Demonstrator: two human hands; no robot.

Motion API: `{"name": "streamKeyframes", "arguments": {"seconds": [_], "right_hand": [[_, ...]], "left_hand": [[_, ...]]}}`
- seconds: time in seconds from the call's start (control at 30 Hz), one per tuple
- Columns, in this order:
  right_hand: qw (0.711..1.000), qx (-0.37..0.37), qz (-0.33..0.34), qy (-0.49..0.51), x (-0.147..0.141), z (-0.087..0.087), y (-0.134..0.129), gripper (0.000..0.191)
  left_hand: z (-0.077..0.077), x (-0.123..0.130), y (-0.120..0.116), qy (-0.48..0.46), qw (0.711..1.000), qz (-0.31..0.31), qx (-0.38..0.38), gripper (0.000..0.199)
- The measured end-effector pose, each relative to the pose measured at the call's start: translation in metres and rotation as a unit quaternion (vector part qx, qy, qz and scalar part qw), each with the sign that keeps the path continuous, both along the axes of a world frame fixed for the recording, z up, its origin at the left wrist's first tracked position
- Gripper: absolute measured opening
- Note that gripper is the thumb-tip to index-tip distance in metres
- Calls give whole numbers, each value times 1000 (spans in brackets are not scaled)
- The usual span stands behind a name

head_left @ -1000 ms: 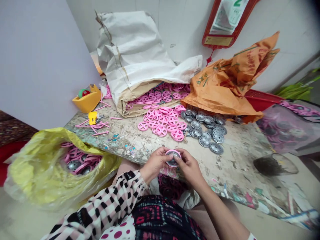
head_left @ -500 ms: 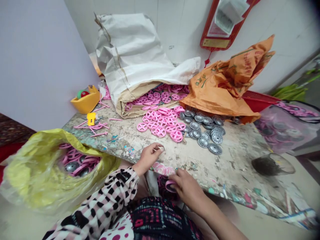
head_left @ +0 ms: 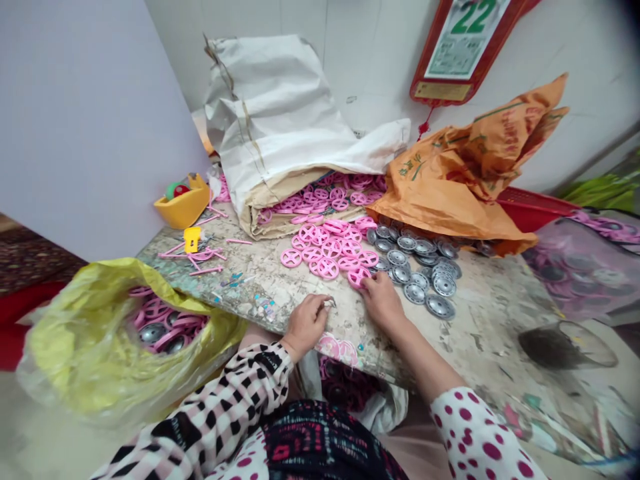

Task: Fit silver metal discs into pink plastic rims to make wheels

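Head view, looking down over the worn tabletop (head_left: 480,313):

1. Main risk, as I judge it: the pink plastic wheels (head_left: 337,347) lying at the near edge of the tabletop could tip off if a forearm or sleeve brushes them, falling towards the dark heap of parts (head_left: 340,385) below the edge.
2. Another risk is mixing. The loose pink wheels (head_left: 327,250) lie just beside the silver metal discs (head_left: 415,292), so a careless sweep of the right hand (head_left: 383,303) could push the two lots together or slide the stacked discs apart.
3. The small pale piece (head_left: 329,302) is tiny, so a loose pinch could drop it among the scraps on the tabletop, where it would be hard to see.
4. Hands: they are apart, both resting forward on the tabletop. The left hand (head_left: 305,327) is nearly closed, its fingertips pinching the small pale piece, though its exact kind is too small to tell.
5. The right hand's fingers (head_left: 367,285) curl loosely onto the rim of one pink wheel (head_left: 357,277) at the front of the loose pile. I cannot tell whether they grip it or merely touch it.
6. Nearby, a yellow plastic bag (head_left: 75,347) holds more pink and silver parts.
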State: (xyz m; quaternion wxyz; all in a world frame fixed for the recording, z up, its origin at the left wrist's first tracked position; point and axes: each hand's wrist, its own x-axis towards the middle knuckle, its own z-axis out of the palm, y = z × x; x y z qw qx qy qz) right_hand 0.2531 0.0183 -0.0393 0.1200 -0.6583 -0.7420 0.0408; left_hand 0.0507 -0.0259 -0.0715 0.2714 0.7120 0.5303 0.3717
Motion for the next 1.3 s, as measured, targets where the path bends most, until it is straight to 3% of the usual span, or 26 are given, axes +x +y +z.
{"name": "streamKeyframes", "arguments": {"seconds": [0.17, 0.27, 0.4, 0.5, 0.57, 0.67, 0.77, 0.83, 0.97, 1.07, 1.17, 1.3], "right_hand": [[997, -20, 63, -37, -5, -2, -28, 22], [992, 16, 100, -73, -8, -2, -52, 22], [979, 102, 156, -83, -15, -6, -69, 20], [972, 131, 194, 9, -13, -11, -64, 22], [974, 137, 153, 97, -5, -14, -52, 28], [986, 104, -13, 130, 13, -18, -26, 33], [984, 45, -154, 73, 25, -21, -3, 39], [981, 28, -178, 68, 28, -22, 6, 35], [980, 47, -153, 115, 32, -17, 7, 26], [971, 84, -113, 193, 40, -7, -8, 26], [964, 137, -55, 221, 45, 5, -39, 25], [976, 146, 84, 138, 35, 10, -102, 16]], "left_hand": [[2, 0, 0, -10, 1000, -4, -7, 25], [7, 4, 2, -24, 999, 5, -40, 24], [14, 14, 9, -114, 981, 6, -155, 21], [17, 17, 13, -238, 934, 15, -265, 15], [17, 15, 16, -312, 895, 44, -316, 14], [15, 11, 17, -376, 857, 72, -344, 20], [11, 10, 17, -390, 861, 61, -321, 28], [7, 10, 16, -387, 870, 52, -300, 30], [2, 9, 14, -390, 874, 34, -289, 30], [1, 8, 14, -391, 874, 31, -286, 30], [1, 7, 14, -392, 875, 26, -282, 31], [3, 7, 13, -392, 876, 16, -281, 32]]}}
